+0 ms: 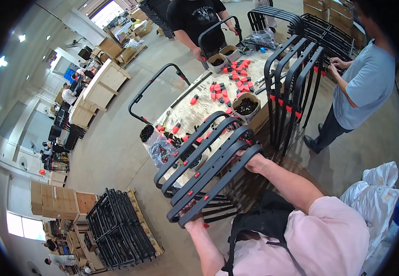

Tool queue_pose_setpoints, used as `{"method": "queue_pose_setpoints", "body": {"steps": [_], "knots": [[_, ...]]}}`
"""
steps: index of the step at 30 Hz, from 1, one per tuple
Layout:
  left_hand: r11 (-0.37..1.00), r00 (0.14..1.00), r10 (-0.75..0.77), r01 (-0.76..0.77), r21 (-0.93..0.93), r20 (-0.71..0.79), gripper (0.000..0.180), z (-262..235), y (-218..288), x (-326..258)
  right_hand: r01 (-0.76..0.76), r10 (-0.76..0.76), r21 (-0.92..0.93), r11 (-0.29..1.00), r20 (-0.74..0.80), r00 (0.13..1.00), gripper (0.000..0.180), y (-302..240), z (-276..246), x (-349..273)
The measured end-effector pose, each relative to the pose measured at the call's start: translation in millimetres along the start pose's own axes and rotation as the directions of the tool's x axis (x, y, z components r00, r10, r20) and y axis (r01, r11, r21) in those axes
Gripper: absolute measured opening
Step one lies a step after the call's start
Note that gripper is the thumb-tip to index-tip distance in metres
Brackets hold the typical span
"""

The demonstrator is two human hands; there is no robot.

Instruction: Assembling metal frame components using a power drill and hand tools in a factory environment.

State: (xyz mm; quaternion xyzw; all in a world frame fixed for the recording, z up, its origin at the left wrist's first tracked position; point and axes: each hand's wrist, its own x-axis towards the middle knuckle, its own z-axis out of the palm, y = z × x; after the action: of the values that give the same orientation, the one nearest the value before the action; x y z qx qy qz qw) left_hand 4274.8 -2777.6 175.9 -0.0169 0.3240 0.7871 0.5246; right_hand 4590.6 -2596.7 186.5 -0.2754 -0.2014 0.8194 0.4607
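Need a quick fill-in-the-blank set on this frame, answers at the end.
1. The right hand holds the looped black tubes farther up the picture than the ____ hand does.
2. The plastic pieces scattered on the table are black and ____.
3. The stacked frames at lower left lie on a pallet made of ____.

Missing words: left; red; wood.

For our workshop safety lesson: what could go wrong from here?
The left hand and right hand hold closely spaced black frames, so a pinch is possible if they shift. An open box of small black parts sits just beyond the frames; a bump could perhaps spill it.
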Motion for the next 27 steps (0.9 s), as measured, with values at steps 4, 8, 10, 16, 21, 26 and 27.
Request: {"method": "queue_pose_setpoints", "body": {"steps": [4, 8, 10, 16, 21, 26, 27], "knots": [[0.985, 0.981, -0.09, 0.114, -0.132, 0.171, 0.025, 4, -14, 9, 0.037, -0.025, 0.185, 0.982, -0.065, 0.998, 0.012, -9, -9, 12], [0.988, 0.981, -0.055, 0.081, -0.133, 0.187, 0.029, 63, -39, 4, 0.061, -0.025, 0.322, 0.945, -0.117, 0.993, 0.017, -23, -58, 26], [0.984, 0.971, -0.026, 0.067, -0.167, 0.237, 0.029, 73, -45, 15, 0.07, -0.088, 0.339, 0.938, 0.04, 0.995, 0.018, -34, -55, 38], [0.979, 0.957, 0.047, 0.012, -0.203, 0.285, 0.03, 58, -30, 49, 0.107, -0.087, 0.224, 0.969, -0.095, 0.992, 0.01, -35, -19, 39], [0.983, 0.97, 0.102, -0.065, -0.171, 0.222, 0.033, 18, -6, 61, 0.223, -0.165, 0.163, 0.961, -0.307, 0.937, 0.013, 1, 7, 50], [0.981, 0.993, 0.115, -0.112, -0.157, 0.013, 0.033, 39, -17, 60, 0.045, -0.038, 0.024, 0.999, -0.251, 0.967, 0.018, -16, -2, 66], [0.987, 0.992, 0.124, -0.123, -0.103, -0.002, 0.032, 50, -23, 55, 0.073, -0.063, 0.031, 0.997, -0.256, 0.965, 0.018, -34, 14, 85]]}}
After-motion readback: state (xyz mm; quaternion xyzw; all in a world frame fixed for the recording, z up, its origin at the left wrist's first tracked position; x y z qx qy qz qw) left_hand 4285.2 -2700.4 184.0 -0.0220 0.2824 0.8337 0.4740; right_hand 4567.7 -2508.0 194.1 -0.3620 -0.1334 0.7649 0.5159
